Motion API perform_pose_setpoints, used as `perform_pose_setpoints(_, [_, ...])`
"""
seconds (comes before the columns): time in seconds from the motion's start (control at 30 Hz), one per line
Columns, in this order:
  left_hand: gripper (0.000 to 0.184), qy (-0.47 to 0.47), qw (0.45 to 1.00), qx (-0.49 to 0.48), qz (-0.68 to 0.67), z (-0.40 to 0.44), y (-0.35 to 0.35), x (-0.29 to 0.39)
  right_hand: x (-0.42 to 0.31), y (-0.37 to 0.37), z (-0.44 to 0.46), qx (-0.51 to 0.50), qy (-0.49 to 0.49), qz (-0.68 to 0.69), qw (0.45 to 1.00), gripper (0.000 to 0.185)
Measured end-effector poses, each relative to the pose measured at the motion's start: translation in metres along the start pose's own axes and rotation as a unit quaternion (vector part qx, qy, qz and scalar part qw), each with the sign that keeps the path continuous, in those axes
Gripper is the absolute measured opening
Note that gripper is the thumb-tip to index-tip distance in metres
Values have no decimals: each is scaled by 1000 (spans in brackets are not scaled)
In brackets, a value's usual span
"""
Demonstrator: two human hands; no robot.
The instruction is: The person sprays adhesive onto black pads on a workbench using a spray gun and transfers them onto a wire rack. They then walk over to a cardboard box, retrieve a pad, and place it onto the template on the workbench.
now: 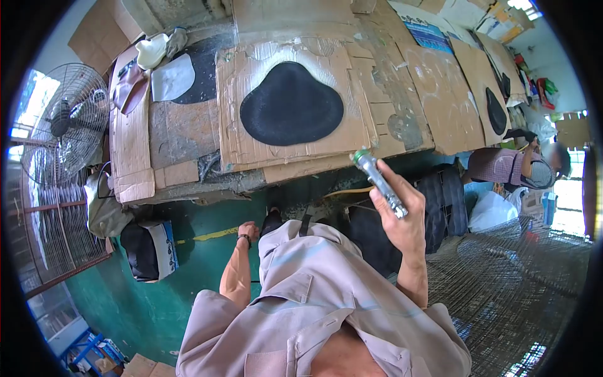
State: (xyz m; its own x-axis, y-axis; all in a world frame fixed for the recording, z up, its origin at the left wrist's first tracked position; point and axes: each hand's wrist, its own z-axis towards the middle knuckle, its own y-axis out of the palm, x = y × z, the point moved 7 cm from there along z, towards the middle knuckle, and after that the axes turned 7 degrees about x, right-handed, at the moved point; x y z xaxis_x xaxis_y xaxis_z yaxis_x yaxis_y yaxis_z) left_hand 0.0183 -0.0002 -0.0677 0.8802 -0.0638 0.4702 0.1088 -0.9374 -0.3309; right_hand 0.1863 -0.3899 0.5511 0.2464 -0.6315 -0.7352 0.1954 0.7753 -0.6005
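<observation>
My right hand [404,210] is raised in front of the table edge, its fingers wrapped round a silvery metal tube-shaped tool [380,183] with a green ring at its tip. The tool's tip points up and left, towards a black rounded-triangular pad [292,105]. That pad lies flat on a cardboard sheet [229,135], apart from the tool. A whitish patch shows on the cardboard around the pad's upper end. Low beside my leg, my left hand [249,232] hangs with its fingers curled in; I see nothing in it. A dark band circles that wrist.
A wire-caged fan [66,122] stands at the left. On the table's left end lie a white sheet [174,78] and a white lumpy object [152,51]. Black padded pieces [440,195] are below the table. A wire mesh [509,276] spreads at the right, near another person [512,166].
</observation>
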Motion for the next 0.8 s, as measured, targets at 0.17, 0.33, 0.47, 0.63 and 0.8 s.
perform_pose_setpoints(0.17, [39,-120,992,1,-47,-24,-6,-26,13,-21,-18,-27,24,-25,999,49])
perform_pose_setpoints(0.33, [38,-119,993,6,-6,-30,-1,-13,11,-28,-30,-56,67,1,996,51])
perform_pose_setpoints(0.47, [37,-74,997,9,0,-31,11,28,7,-24,-26,-30,23,8,999,54])
perform_pose_setpoints(0.63, [41,-25,999,-12,-32,-20,25,66,12,-16,-36,-108,46,-3,993,57])
perform_pose_setpoints(0.8, [42,-38,999,-24,-16,-25,28,78,17,-27,-18,7,29,-1,1000,51])
